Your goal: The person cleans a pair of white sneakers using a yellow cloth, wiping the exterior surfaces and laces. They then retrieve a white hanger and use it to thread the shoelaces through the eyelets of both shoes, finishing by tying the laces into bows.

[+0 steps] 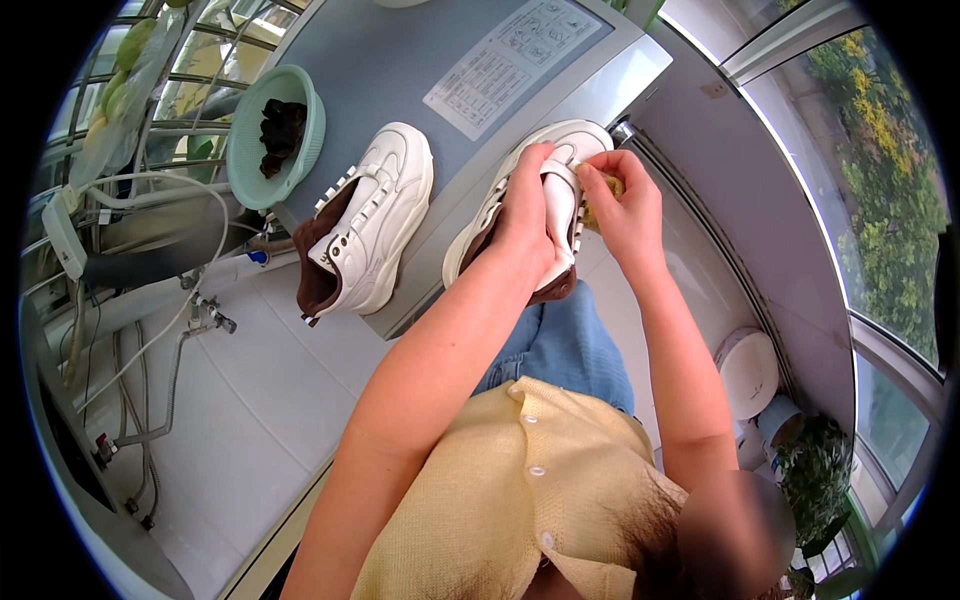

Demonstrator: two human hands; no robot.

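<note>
Two white sneakers with brown lining rest on the grey lid of a washing machine (400,60). My left hand (525,205) grips the right-hand sneaker (560,150) across its top and tongue. My right hand (625,200) presses a small yellow cloth or sponge (603,192) against that shoe's side. The other sneaker (370,215) lies untouched to the left, its heel hanging over the machine's front edge.
A pale green bowl (250,130) holding something dark sits at the machine's left corner. Pipes, a tap (205,315) and cables run along the white tiled wall at left. A white bucket (748,370) and a potted plant (815,465) stand by the window at right.
</note>
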